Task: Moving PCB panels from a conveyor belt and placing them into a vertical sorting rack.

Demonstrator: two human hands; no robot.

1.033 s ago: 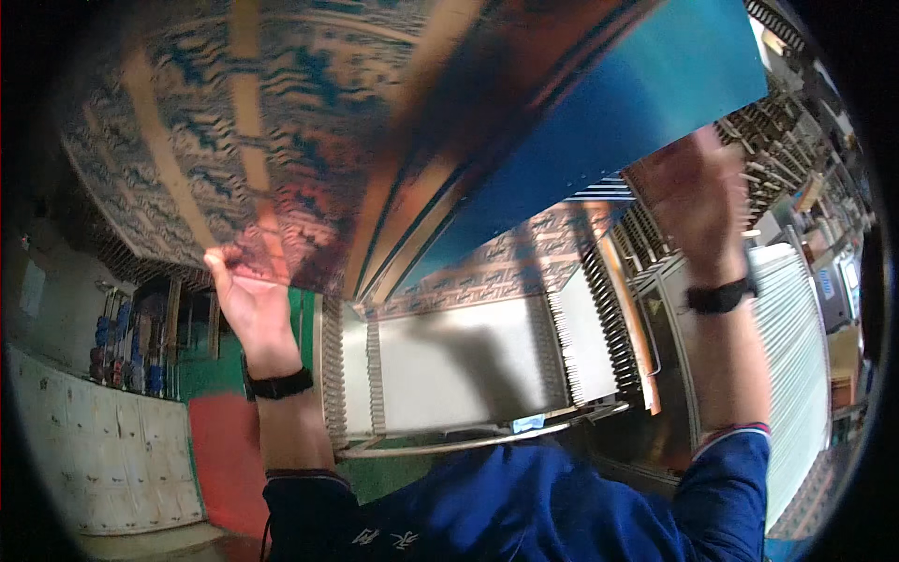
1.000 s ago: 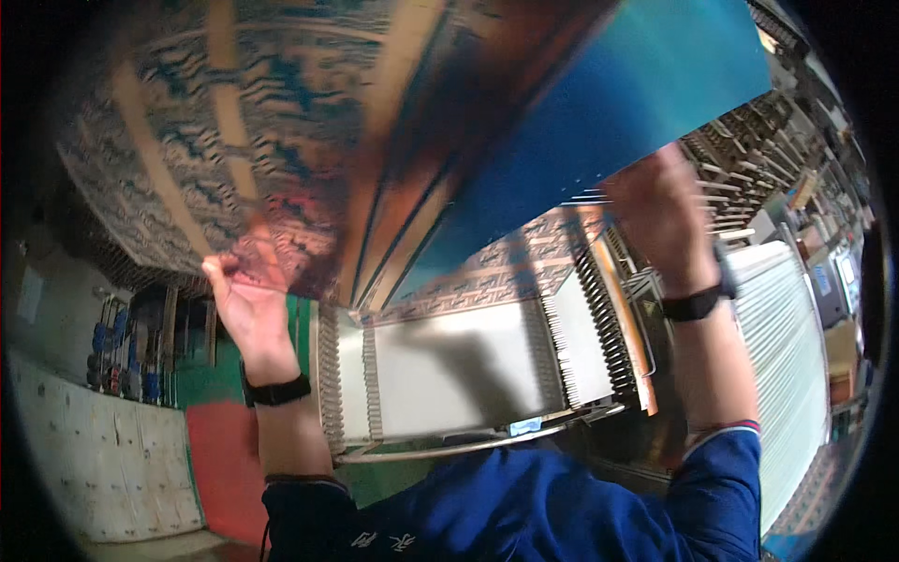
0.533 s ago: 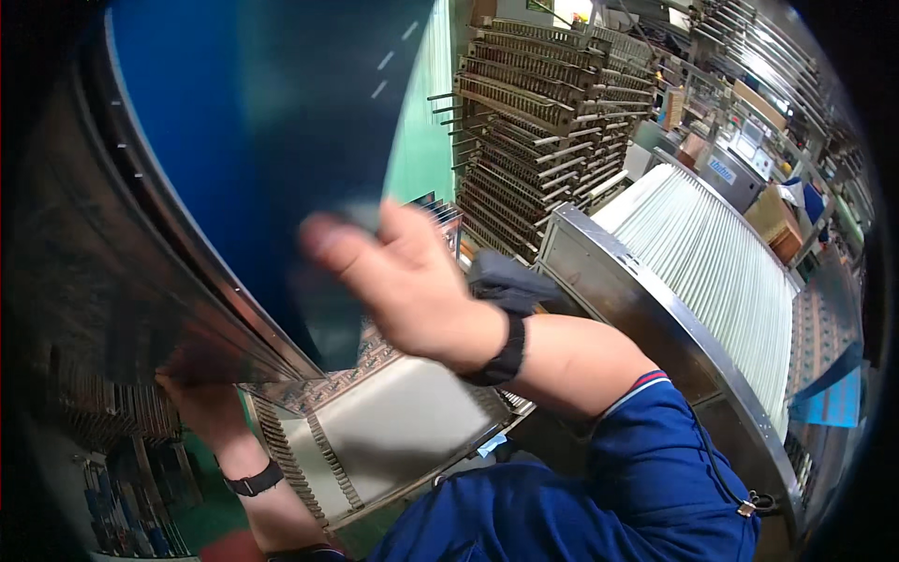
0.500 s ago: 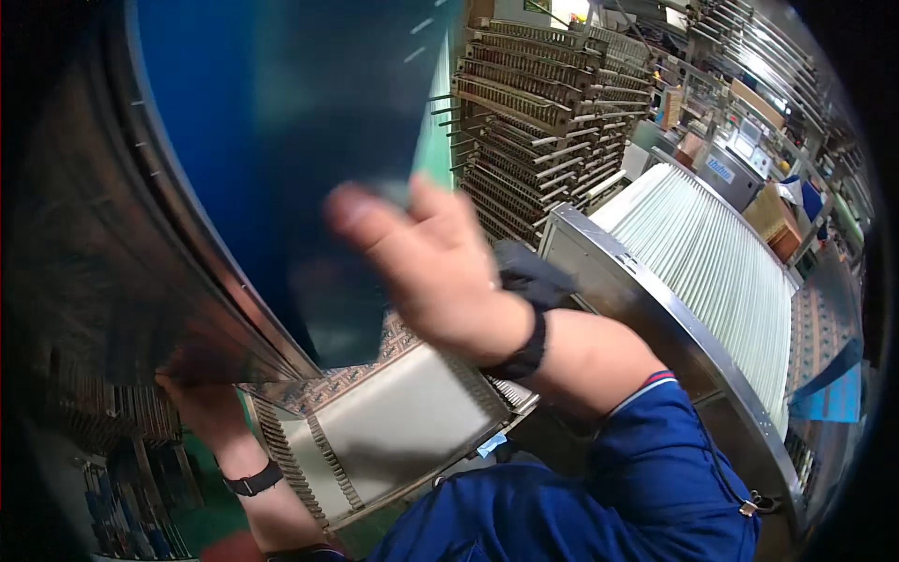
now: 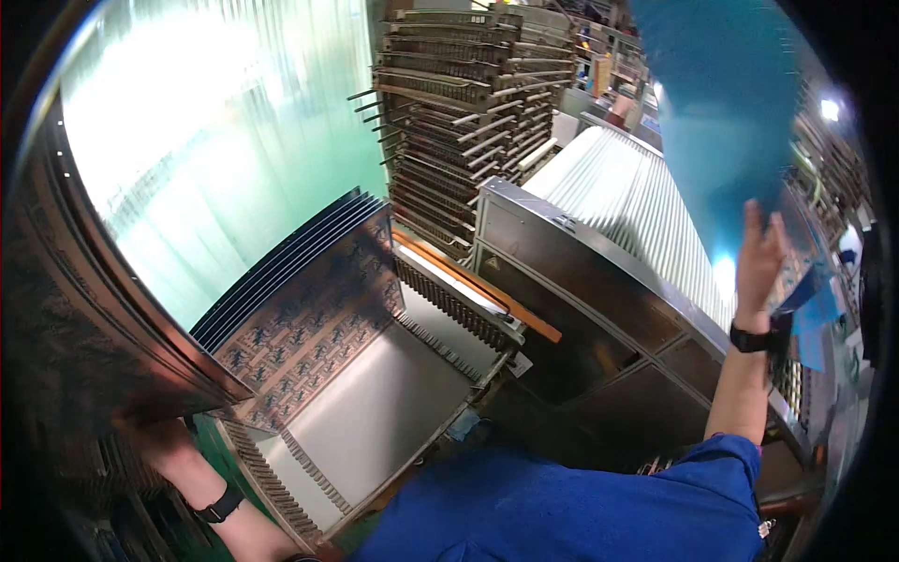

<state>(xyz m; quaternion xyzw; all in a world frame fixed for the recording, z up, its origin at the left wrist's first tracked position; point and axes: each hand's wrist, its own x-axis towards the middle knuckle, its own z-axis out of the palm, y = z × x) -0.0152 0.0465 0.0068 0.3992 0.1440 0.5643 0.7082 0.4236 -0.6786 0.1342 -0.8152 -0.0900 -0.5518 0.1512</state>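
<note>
At the far left stand several tall copper-coloured panels (image 5: 84, 272), close together and tilted. My left hand (image 5: 164, 445) grips them at their lower edge, its fingers mostly in shadow. Out to the right, my right hand (image 5: 760, 258) is raised, with stretched fingers against the lower end of a thin blue panel (image 5: 721, 112). That panel hangs upright in the air above the roller conveyor; the thumb's contact is hard to see. Between my arms, a slotted rack (image 5: 361, 440) holds several upright panels with a copper pattern (image 5: 309, 323), dark blue along their upper edges.
A metal-sided conveyor (image 5: 581, 234) with white rollers runs along the right. Behind the rack rises a stack of toothed metal racks (image 5: 468, 112). A bright greenish translucent curtain (image 5: 234, 140) hangs at the back left. An orange bar (image 5: 524, 314) lies beside the rack.
My right hand has swept from the middle out to the right, and the blue panel has gone from the left to above the conveyor. The rack's panels are uncovered; my left hand stays on the copper panels.
</note>
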